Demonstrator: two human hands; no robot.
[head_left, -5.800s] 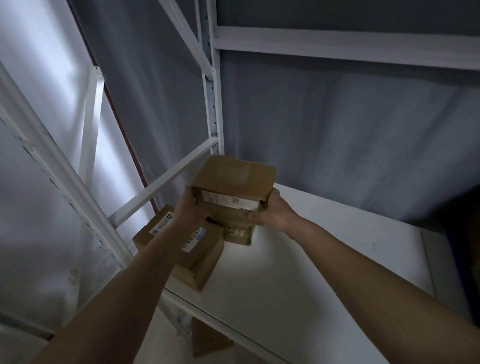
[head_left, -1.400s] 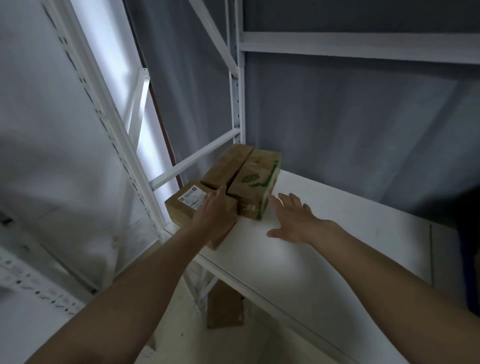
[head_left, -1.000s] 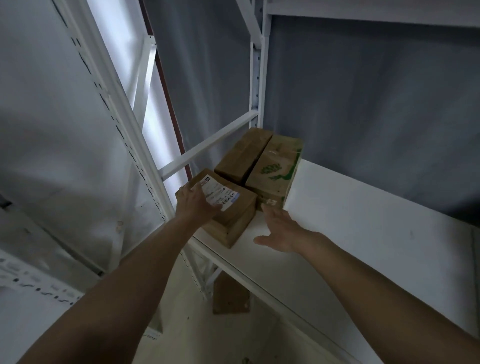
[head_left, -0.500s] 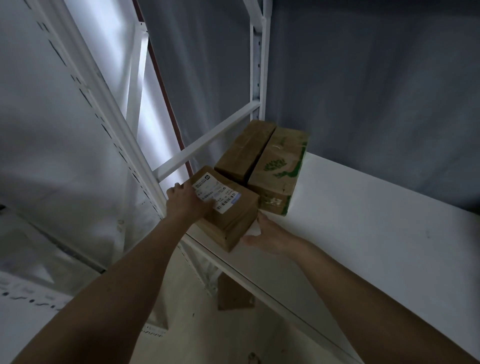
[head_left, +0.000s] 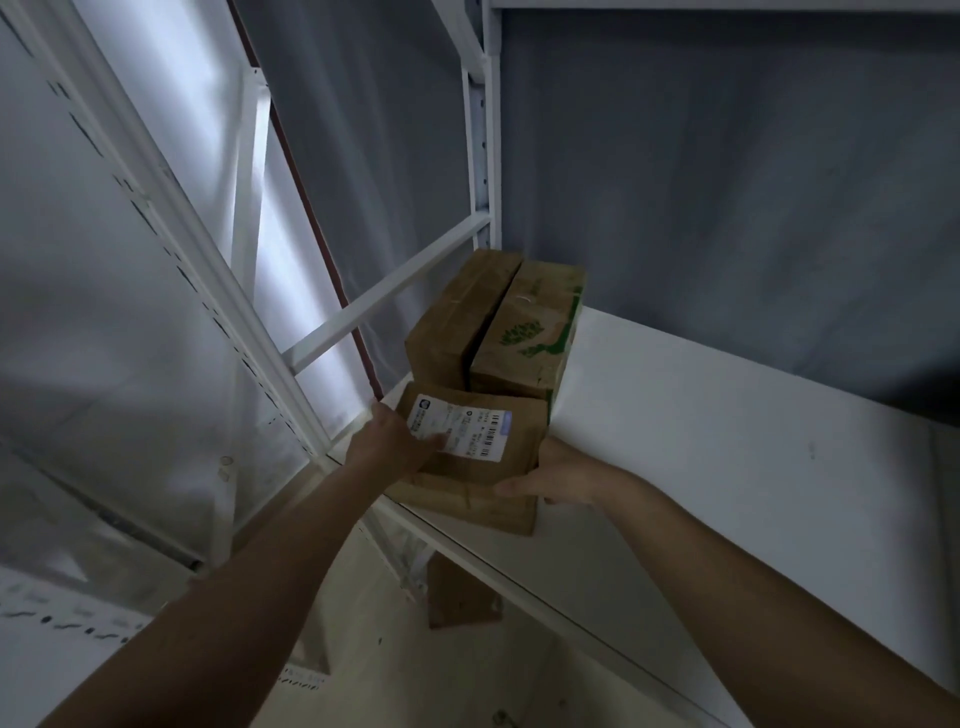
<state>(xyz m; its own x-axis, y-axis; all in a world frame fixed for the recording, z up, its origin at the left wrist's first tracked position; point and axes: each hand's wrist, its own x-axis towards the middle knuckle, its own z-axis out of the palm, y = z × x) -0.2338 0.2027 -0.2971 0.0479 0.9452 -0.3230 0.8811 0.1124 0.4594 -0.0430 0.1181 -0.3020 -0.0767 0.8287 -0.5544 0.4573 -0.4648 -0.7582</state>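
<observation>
A brown cardboard box with a white shipping label (head_left: 470, 457) sits at the front left corner of the white shelf (head_left: 727, 457), one corner past the front edge. My left hand (head_left: 392, 441) holds its left side, thumb lying on the label. My right hand (head_left: 553, 480) grips its right side, fingers behind the box and thumb along the front. Behind it stand two more boxes side by side: a plain brown box (head_left: 457, 317) and a box with green print (head_left: 535, 332).
White rack uprights and a cross bar (head_left: 389, 296) frame the shelf's left end. A grey wall stands behind the shelf. Below the shelf, another cardboard box (head_left: 460, 597) lies on the pale floor. The shelf board runs bare to the right.
My right hand has closed in on the labelled box's right side, and the box has turned and slid slightly toward the shelf's front edge. The two rear boxes have stayed put.
</observation>
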